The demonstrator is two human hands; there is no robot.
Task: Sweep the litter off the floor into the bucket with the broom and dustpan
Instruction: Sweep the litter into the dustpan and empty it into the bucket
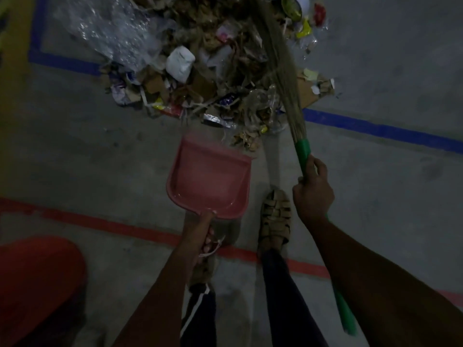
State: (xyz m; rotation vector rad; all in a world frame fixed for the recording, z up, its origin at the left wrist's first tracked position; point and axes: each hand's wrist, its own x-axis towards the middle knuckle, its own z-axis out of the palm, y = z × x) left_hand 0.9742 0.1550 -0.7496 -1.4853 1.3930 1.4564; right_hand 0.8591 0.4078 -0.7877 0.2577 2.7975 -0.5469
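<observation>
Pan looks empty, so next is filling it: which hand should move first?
Right. The right hand grips the broom, bristles already behind the litter. The left hand just holds the pan at its edge.

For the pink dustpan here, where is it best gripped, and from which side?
Grip the dustpan by its handle, coming from the near side, as the left hand does. The handle points back toward the person, while the pan's open lip faces the litter pile, so a rear grip leaves the mouth free.
</observation>
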